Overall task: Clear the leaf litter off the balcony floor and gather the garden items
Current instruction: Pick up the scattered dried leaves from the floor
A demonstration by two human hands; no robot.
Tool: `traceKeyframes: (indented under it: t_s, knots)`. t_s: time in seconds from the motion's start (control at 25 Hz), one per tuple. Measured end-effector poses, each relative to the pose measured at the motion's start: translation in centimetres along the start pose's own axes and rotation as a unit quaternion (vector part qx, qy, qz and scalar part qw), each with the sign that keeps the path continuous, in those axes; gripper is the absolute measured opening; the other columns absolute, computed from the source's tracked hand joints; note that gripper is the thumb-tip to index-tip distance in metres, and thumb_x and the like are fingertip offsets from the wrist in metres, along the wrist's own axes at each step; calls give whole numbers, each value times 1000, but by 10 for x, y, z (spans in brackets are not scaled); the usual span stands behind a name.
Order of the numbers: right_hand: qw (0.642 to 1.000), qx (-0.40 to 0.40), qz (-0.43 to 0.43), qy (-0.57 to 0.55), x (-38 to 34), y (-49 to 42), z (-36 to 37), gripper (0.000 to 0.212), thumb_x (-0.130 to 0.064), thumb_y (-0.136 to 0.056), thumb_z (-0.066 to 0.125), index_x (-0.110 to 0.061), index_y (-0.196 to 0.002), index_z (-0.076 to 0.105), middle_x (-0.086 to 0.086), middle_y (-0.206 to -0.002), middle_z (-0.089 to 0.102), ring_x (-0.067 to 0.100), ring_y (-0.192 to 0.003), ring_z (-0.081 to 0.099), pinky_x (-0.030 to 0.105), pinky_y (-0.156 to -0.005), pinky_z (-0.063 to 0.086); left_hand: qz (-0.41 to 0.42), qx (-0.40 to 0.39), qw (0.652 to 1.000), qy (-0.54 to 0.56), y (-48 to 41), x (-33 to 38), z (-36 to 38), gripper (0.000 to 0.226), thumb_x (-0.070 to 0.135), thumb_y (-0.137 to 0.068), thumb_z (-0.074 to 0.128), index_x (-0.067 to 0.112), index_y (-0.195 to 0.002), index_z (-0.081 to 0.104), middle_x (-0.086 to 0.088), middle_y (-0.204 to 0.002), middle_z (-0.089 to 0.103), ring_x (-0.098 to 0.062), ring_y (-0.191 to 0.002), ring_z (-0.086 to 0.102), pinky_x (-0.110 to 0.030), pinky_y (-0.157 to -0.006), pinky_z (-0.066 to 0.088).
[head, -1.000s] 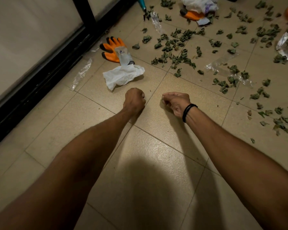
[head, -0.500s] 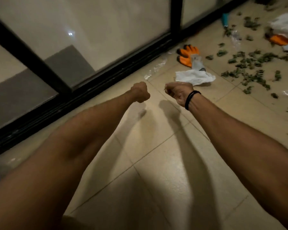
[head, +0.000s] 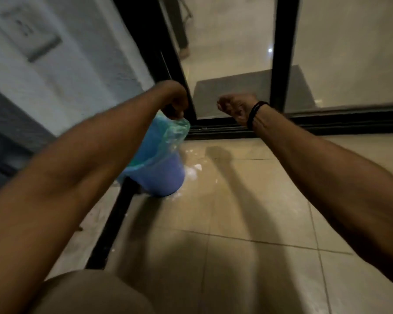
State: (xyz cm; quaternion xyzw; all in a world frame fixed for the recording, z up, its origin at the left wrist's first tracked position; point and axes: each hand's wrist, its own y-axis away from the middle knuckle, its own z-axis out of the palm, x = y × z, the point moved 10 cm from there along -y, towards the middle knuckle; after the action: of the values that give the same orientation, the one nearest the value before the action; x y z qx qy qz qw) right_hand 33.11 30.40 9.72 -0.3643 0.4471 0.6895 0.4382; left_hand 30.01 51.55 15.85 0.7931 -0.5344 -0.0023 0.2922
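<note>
Balcony floor (head: 259,234) is laid in large beige tiles with thin dark joints, and long arm shadows are cast across it. A black-framed sliding glass door (head: 284,53) closes off its far edge, with a dark track (head: 315,124) along the bottom; a grey mat (head: 247,87) is seen through the glass on the indoor floor. A pale rough wall (head: 66,75) stands at the left, and a black rail (head: 116,223) runs along the floor from that side. In the corner where rail and door meet, a blue bin (head: 163,177) is set on the tiles, lined with a translucent green bag (head: 175,134) whose edge is folded over the rim. White specks (head: 192,169) are scattered on the tile just beside the bin's base. A fabric-covered knee (head: 89,293) fills the bottom left.

The left hand (head: 176,102) is held above the bin's mouth, its fingers curled tight into a fist. The lowest knuckles are met by the raised edge of the bag — whether that edge is pinched cannot be told through the blur. The right hand (head: 236,107) is held in the air well to the right of the bin, apart from the left, also closed into a fist, with a black band (head: 255,113) around the wrist. Whatever may be enclosed in either fist is hidden by the fingers.
</note>
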Motion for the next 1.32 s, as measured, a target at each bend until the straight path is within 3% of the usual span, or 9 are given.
traceKeyframes:
  t_s: [0.12,0.2,0.44,0.64,0.76,0.88,0.96,1.08,1.32]
  knots:
    - [980,-24,-70,184,7,-15,125,24,-22,-60,77,-7,-79,73,7,-80,74,21,-77,70,34,-76,60,-53,126,980,-147,11,-78,-64,14,8,-94,60,-1,-83,59,-20,-75,64,-28,-66,61,-33,-64,51]
    - [936,-19,-140,323,13,-14,185,20,-24,-65,72,-9,-77,77,4,-77,75,19,-78,71,30,-76,60,-76,200,954,-208,18,-138,-85,20,10,-85,70,-2,-99,60,-22,-94,64,-31,-74,61,-33,-64,48]
    - [823,-73,-180,534,49,-18,240,25,-21,-73,78,-10,-95,77,8,-97,75,23,-95,71,33,-85,57,-103,120,974,-164,10,-188,-60,31,21,-80,81,-1,-98,70,-12,-82,74,-22,-68,69,-31,-69,58]
    - [918,-85,-116,369,38,-11,199,36,-32,-65,91,-3,-80,76,7,-76,74,16,-71,73,35,-71,62,-115,87,983,-110,14,-151,-44,19,15,-90,68,-4,-89,67,-11,-56,68,-22,-58,65,-29,-54,52]
    - [971,-105,-53,209,27,2,174,21,-14,-80,80,2,-75,68,11,-70,64,20,-67,65,38,-78,60,-43,215,967,-134,18,-96,-58,24,21,-80,68,-1,-88,67,-18,-71,73,-26,-59,68,-31,-58,52]
    - [997,-21,-23,66,11,6,99,12,-6,-87,71,2,-80,66,18,-73,65,25,-66,64,43,-76,58,91,358,920,-131,31,-5,-61,64,31,-75,72,6,-128,45,-30,-109,64,-47,-98,64,-51,-84,50]
    - [994,65,-29,80,7,9,20,16,-9,-87,68,-3,-72,63,15,-73,66,25,-65,65,45,-81,60,223,391,887,-102,38,66,-41,66,27,-71,71,17,-128,39,-28,-114,59,-50,-97,61,-59,-84,50]
    - [953,238,-12,185,19,40,-130,20,-22,-87,66,-4,-79,67,8,-86,71,23,-77,67,34,-83,57,387,326,854,-124,42,177,37,55,26,-73,66,21,-123,42,-22,-108,59,-46,-88,61,-56,-76,52]
    - [844,481,55,232,74,189,-398,20,-20,-89,64,-1,-81,66,12,-85,67,28,-84,64,28,-68,46,535,126,810,-203,89,368,259,41,27,-82,60,14,-120,49,-17,-106,61,-38,-89,61,-44,-71,53]
